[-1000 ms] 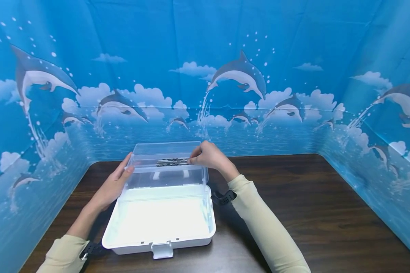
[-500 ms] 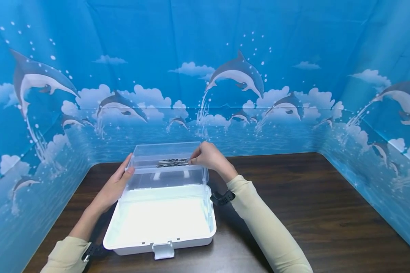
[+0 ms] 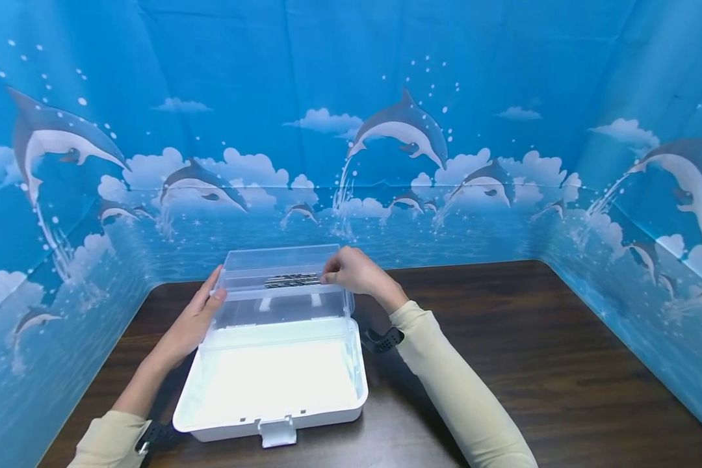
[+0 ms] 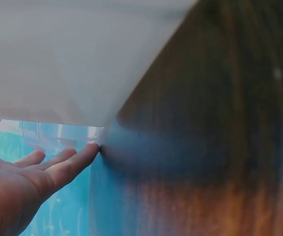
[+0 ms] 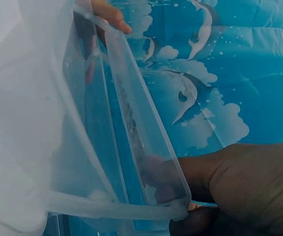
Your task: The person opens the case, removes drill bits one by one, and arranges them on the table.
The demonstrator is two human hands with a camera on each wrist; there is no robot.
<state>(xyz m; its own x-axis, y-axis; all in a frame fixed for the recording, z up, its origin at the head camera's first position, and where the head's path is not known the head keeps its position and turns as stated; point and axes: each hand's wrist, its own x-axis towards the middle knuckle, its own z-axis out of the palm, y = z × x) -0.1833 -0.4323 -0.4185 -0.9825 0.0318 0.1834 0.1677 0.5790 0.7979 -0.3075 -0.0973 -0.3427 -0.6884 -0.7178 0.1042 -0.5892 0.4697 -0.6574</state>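
A clear plastic tray (image 3: 251,279) stands raised at the back of an opened white box (image 3: 357,396). In its right half lies a small bunch of drill bits (image 3: 292,280). My right hand (image 3: 353,272) reaches over the tray's right end and pinches at the bits' right ends. Seen from the right wrist, its fingertips (image 5: 158,182) show through the clear wall; the exact contact is blurred. My left hand (image 3: 190,325) holds the tray's left end, thumb in front and fingers behind. In the left wrist view, the left hand (image 4: 33,182) has its fingers stretched beside the clear plastic.
The box's latch (image 3: 277,431) hangs down at its front. A clear lid (image 3: 281,257) stands up behind the tray. Dark wooden table (image 3: 503,338) extends to the right, and a blue dolphin-print curtain (image 3: 327,214) closes off the back and both sides.
Both hands, the tray and the drill bits keep practically the same places. The whole view shifts slightly as the head camera moves.
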